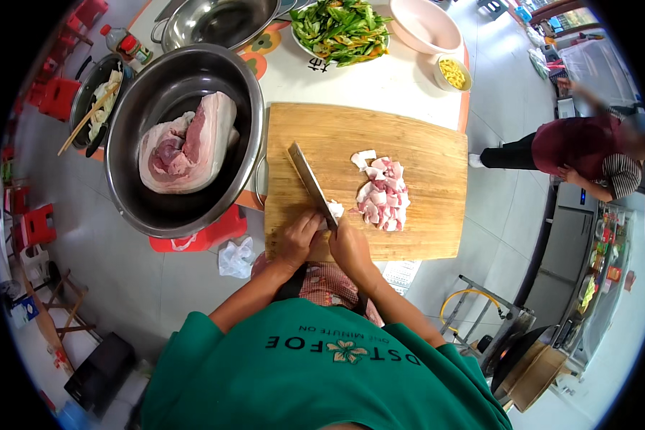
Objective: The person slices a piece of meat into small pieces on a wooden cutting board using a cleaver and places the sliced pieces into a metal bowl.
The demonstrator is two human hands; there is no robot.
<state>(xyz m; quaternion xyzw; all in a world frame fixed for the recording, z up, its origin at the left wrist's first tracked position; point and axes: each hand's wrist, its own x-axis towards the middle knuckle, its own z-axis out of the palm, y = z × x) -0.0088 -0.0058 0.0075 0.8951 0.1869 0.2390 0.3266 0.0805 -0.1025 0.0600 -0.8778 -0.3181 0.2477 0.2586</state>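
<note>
My right hand (349, 244) grips the handle of a cleaver (310, 180), whose blade points up and left over a wooden cutting board (430, 172). Close to the blade's left side, my left hand (299, 236) rests near the board's front edge with curled fingers; whether it holds a piece is hidden. Small pale pieces of meat (334, 208) lie at the blade's right side. A pile of cut pork pieces (384, 196) sits right of the middle of the board. Left of the board, a large steel basin (119, 177) holds a slab of raw pork belly (215, 142).
Behind the board stand a plate of sliced green peppers (341, 29), a pink bowl (427, 24), a small bowl of yellow pieces (452, 73) and another steel basin (220, 24). A pan with chopsticks (88, 118) is at the far left. A person (575, 142) stands at the right.
</note>
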